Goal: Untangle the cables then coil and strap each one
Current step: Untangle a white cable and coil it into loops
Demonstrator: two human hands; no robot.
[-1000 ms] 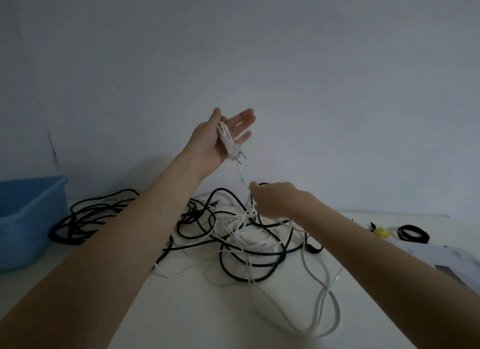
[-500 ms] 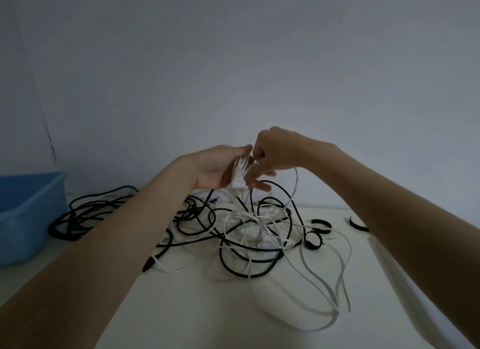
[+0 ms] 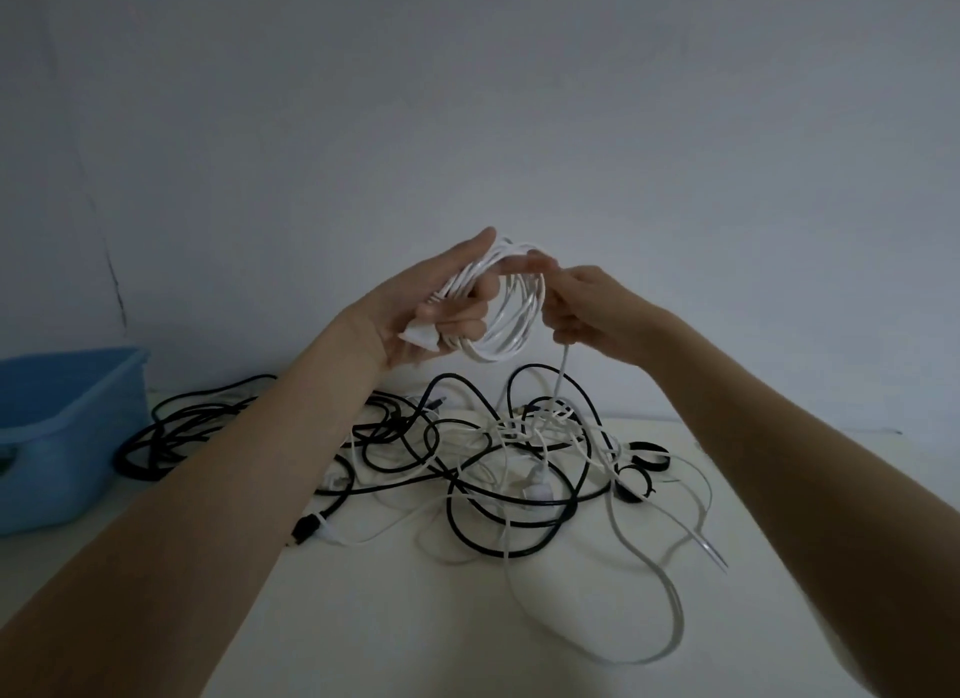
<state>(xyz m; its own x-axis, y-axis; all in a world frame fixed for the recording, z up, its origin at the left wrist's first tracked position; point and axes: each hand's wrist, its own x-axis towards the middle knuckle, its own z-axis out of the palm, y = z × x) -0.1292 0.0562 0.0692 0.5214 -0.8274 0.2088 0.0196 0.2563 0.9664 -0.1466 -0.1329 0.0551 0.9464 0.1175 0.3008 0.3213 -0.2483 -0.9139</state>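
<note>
the white cable (image 3: 511, 307) is up in the air over the counter (image 3: 363, 619), partly wound into a small ring of loops. the left hand (image 3: 441, 302) holds the ring, with its fingers curled through the loops and the thumb lying along the top. a white plug end pokes out under that hand. the right hand (image 3: 582, 307) is just beside the ring and pinches the same cable between thumb and fingers. from that hand the loose part of the cable hangs straight down into the pile of cables (image 3: 483, 463) on the counter. the pile is a messy mix of black and white cables crossing over each other. a long white loop spreads out toward the near right. some black straps (image 3: 641, 463) lie at the right edge of the pile. a blue tub (image 3: 62, 427) sits at the far left, by the wall (image 3: 519, 99).
</note>
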